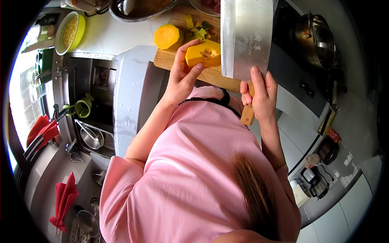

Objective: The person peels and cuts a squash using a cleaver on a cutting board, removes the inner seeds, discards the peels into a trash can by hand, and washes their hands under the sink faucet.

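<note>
Steel cleaver — long axis fore-and-aft, blade pointing away — in right hand.

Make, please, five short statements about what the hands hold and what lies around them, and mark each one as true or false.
1. The right hand holds the cleaver by its wooden handle. True.
2. The left hand is free and holds nothing. False: it holds a yellow squash piece.
3. Yellow and green scraps lie on the wooden board. True.
4. The yellow-green basket is empty. False: it holds small yellowish pieces.
5. The metal pan is at the left side of the picture. False: it is at the right side.
</note>
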The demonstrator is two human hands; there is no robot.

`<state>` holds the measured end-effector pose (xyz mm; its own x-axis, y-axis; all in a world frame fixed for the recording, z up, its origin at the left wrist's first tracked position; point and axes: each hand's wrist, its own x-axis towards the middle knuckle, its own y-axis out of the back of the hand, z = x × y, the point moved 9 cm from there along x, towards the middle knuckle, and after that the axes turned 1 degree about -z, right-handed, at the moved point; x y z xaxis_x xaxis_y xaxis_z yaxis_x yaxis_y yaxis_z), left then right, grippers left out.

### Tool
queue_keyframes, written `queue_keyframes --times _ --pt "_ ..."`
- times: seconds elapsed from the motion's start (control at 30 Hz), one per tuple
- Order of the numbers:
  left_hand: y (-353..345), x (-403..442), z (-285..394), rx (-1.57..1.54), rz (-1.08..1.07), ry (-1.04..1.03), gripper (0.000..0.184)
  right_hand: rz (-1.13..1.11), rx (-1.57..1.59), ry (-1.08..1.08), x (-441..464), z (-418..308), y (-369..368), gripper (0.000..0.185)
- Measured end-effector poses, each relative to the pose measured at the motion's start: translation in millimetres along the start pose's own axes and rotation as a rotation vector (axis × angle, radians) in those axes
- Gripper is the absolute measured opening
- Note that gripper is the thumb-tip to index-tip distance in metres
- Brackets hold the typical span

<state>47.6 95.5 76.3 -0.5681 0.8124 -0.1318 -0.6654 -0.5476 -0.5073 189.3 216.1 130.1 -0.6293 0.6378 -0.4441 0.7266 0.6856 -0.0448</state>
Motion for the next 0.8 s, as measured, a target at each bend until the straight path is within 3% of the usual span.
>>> queue_keyframes --times 0.2,0.8 --pt "-2.1 -4.6 2.3 0.204 0.003 -0.081 0.047 0.016 -0.024 0.058 -0.8 -4.4 0.7 0.024" --pt "-18.2 -8.1 4.2 0.423 0.006 -0.154 0.040 0.007 -0.021 0.038 7.9 1.0 10.5 0.025"
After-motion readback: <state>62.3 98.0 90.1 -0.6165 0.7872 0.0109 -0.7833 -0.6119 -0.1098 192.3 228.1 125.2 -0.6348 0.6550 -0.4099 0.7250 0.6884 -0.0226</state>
